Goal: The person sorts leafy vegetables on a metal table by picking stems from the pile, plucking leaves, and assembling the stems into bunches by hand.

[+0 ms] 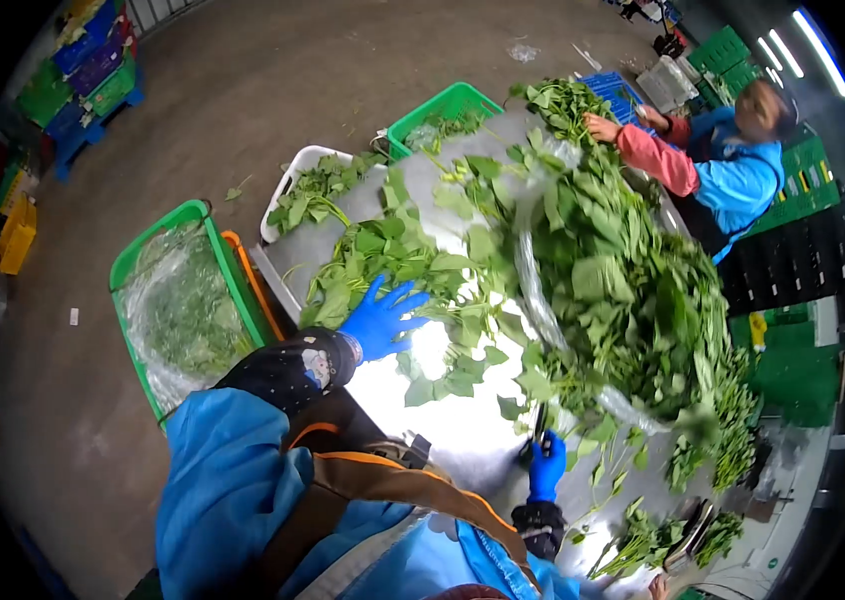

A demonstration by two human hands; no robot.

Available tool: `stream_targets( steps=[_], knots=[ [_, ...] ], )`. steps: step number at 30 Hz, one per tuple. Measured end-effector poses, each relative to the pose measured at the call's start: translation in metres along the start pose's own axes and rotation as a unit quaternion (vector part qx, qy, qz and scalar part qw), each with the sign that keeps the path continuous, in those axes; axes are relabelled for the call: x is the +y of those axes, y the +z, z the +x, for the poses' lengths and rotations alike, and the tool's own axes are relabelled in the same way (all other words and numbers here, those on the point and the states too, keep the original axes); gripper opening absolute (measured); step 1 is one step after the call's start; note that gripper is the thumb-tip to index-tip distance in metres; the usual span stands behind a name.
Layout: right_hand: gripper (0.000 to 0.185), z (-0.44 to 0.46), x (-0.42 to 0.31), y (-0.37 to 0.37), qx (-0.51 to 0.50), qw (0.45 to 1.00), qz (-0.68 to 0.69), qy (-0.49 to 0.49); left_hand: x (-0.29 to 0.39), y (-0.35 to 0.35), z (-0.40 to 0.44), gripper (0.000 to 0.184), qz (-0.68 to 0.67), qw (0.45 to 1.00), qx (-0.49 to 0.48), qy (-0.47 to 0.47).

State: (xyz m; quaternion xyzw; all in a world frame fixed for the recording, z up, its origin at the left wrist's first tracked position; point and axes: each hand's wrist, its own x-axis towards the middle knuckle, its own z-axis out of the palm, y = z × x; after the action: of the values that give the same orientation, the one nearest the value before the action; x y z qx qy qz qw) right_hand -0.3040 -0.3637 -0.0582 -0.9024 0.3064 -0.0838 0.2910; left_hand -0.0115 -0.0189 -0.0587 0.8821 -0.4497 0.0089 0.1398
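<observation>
My left hand, in a blue glove, lies with fingers spread at the near edge of loose leafy green stems on the shiny metal table. My right hand, gloved in blue too, is closed around a slim dark tool whose kind I cannot make out. Scattered leaves lie between the two hands. Beyond them rises a large heap of leafy greens, with a clear plastic bag along its near side.
A green crate lined with plastic stands left, beside a white basin and another green crate. Across the table a co-worker handles greens with bare hands. Bunched stems lie on the right.
</observation>
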Motion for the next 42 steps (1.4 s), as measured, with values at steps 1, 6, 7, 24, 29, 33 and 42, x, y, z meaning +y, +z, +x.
stream_targets(
  steps=[1, 6, 7, 24, 29, 33, 42],
  knots=[
    [0.031, -0.009, -0.004, -0.002, 0.006, 1.0, 0.002, 0.013, -0.023, -0.006, 0.003, 0.042, -0.008, 1.0, 0.003, -0.006],
    [0.03, -0.046, -0.047, -0.003, -0.016, 0.995, -0.029, 0.092, -0.127, -0.015, 0.021, 0.039, -0.013, 0.998, 0.055, -0.017],
    [0.03, -0.05, -0.056, -0.001, -0.012, 0.995, -0.028, 0.098, -0.146, -0.015, 0.025, 0.037, -0.017, 0.997, 0.072, -0.018],
    [0.031, -0.04, -0.079, -0.053, -0.068, 0.986, -0.129, 0.086, -0.279, -0.002, 0.081, 0.037, -0.109, 0.971, 0.135, -0.164],
    [0.027, 0.05, -0.108, -0.085, -0.025, 0.998, -0.06, 0.02, -0.158, -0.021, 0.071, 0.04, -0.116, 0.989, 0.065, -0.068],
    [0.028, 0.121, -0.159, -0.113, 0.031, 0.983, -0.087, -0.159, -0.082, -0.012, 0.048, 0.048, -0.123, 0.991, 0.016, -0.045],
    [0.054, 0.242, -0.239, -0.178, 0.104, 0.891, -0.255, -0.361, -0.027, -0.004, 0.035, 0.047, -0.01, 0.996, 0.043, -0.082]
  ],
)
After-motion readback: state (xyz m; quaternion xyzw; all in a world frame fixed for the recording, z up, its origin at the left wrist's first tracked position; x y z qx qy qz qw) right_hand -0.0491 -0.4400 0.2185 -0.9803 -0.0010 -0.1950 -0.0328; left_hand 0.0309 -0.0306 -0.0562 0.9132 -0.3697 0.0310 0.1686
